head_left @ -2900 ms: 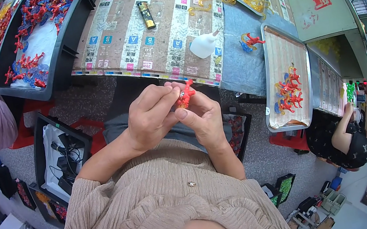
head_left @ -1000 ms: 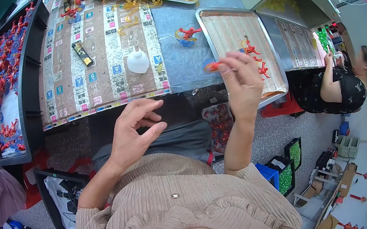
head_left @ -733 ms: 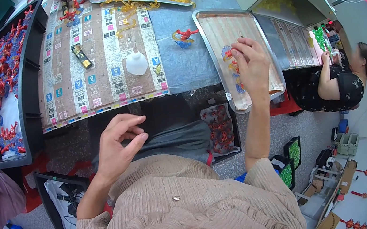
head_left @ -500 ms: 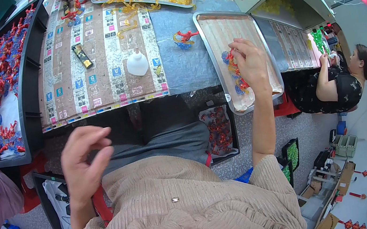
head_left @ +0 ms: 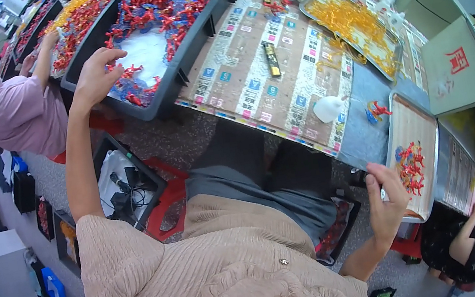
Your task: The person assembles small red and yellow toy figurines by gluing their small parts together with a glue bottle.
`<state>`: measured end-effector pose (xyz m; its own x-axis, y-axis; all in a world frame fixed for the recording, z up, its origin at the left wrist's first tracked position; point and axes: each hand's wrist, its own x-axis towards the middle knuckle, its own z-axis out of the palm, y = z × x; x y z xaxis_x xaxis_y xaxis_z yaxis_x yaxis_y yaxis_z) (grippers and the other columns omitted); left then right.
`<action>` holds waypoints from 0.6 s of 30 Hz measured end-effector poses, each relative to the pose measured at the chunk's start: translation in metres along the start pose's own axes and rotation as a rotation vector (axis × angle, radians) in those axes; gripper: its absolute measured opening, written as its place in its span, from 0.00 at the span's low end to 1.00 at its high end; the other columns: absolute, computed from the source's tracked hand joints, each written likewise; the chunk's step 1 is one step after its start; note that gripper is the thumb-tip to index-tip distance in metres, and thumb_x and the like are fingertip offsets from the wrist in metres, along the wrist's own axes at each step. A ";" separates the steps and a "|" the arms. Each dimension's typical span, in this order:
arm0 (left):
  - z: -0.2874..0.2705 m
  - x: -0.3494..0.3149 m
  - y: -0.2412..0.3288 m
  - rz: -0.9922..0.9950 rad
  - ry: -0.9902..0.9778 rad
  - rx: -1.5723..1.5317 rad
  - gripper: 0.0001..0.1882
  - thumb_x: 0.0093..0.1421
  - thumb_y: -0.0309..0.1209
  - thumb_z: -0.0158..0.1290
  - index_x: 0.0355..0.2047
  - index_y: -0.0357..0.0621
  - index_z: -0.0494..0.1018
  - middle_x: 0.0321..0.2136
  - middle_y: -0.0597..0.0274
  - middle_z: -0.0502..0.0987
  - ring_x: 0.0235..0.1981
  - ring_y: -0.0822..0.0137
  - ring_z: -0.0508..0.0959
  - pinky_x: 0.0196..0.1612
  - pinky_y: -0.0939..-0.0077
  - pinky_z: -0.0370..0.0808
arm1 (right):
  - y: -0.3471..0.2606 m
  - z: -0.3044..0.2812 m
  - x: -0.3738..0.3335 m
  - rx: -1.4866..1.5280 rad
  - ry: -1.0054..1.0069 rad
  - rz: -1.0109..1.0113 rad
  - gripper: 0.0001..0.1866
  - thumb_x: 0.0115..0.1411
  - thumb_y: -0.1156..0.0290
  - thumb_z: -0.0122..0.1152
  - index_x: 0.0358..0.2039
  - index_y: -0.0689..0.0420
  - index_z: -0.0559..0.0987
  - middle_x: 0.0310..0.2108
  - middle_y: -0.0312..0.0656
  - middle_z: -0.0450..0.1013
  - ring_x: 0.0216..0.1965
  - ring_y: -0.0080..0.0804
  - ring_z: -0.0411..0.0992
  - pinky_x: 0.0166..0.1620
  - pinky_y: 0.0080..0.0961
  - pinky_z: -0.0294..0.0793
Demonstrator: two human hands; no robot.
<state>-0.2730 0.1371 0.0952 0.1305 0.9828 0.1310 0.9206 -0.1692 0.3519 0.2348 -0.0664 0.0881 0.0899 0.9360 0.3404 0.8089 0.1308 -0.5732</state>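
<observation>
My left hand (head_left: 93,79) is over the near corner of a long black bin (head_left: 182,83), with thumb and fingers apart and nothing visible between them. Small red-and-blue plastic figures (head_left: 132,85) lie in the bin just beyond its fingertips. My right hand (head_left: 387,200) is at the near left edge of a metal tray (head_left: 428,172), fingers loosely bent; I see nothing held in it. Inside that tray lies a cluster of red and blue figures (head_left: 412,168). One more figure with red, blue and yellow parts (head_left: 376,110) rests on the blue sheet left of the tray.
A white dispenser bottle (head_left: 328,109) and a black-and-gold strip (head_left: 271,59) lie on the patterned table (head_left: 247,88). Farther back is a tray of yellow pieces (head_left: 353,17). Co-workers sit at left (head_left: 30,115) and far right (head_left: 463,244). A crate with black cables (head_left: 126,183) stands below.
The view has swung left. My left hand has gone from above my lap to the black bin. My right hand has drawn back from the figures in the tray to its edge.
</observation>
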 end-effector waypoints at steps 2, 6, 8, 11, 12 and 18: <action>-0.003 0.009 -0.017 0.003 -0.092 -0.015 0.16 0.55 0.25 0.55 0.45 0.39 0.75 0.41 0.56 0.74 0.42 0.66 0.75 0.45 0.77 0.71 | -0.004 0.009 -0.002 0.112 -0.081 -0.007 0.08 0.54 0.80 0.62 0.35 0.65 0.79 0.34 0.47 0.77 0.38 0.39 0.75 0.43 0.28 0.72; 0.005 0.022 -0.017 0.041 -0.229 0.067 0.19 0.53 0.26 0.57 0.46 0.39 0.74 0.34 0.56 0.76 0.34 0.67 0.76 0.37 0.74 0.74 | -0.011 0.023 -0.001 0.143 -0.122 -0.036 0.08 0.53 0.79 0.63 0.35 0.65 0.79 0.33 0.47 0.77 0.36 0.39 0.75 0.40 0.28 0.72; 0.009 0.029 -0.014 -0.040 -0.310 0.030 0.19 0.52 0.26 0.57 0.47 0.39 0.74 0.30 0.56 0.76 0.31 0.67 0.77 0.34 0.73 0.75 | -0.014 0.027 -0.002 0.147 -0.129 -0.044 0.08 0.52 0.79 0.63 0.34 0.64 0.79 0.33 0.47 0.77 0.36 0.39 0.75 0.40 0.28 0.72; 0.015 0.038 -0.009 0.010 -0.348 0.041 0.18 0.51 0.26 0.57 0.44 0.39 0.74 0.21 0.61 0.74 0.24 0.68 0.75 0.29 0.74 0.73 | -0.015 0.032 -0.004 0.157 -0.143 -0.041 0.08 0.52 0.78 0.63 0.34 0.64 0.80 0.34 0.46 0.77 0.36 0.40 0.75 0.41 0.29 0.73; 0.013 0.039 -0.006 -0.061 -0.399 0.074 0.18 0.51 0.28 0.58 0.44 0.39 0.75 0.26 0.57 0.76 0.27 0.65 0.77 0.32 0.73 0.74 | -0.015 0.035 -0.004 0.172 -0.150 -0.058 0.08 0.52 0.78 0.63 0.34 0.63 0.80 0.34 0.46 0.77 0.36 0.40 0.75 0.40 0.29 0.73; 0.014 0.036 -0.027 -0.105 -0.195 -0.204 0.15 0.46 0.25 0.64 0.35 0.35 0.76 0.24 0.69 0.72 0.23 0.79 0.69 0.26 0.81 0.68 | -0.017 0.036 -0.004 0.202 -0.163 -0.053 0.08 0.52 0.78 0.64 0.34 0.63 0.80 0.34 0.46 0.77 0.35 0.39 0.75 0.40 0.28 0.73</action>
<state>-0.2881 0.1780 0.0774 0.1250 0.9881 -0.0891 0.8423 -0.0582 0.5359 0.1998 -0.0603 0.0695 -0.0575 0.9642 0.2589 0.6761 0.2284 -0.7005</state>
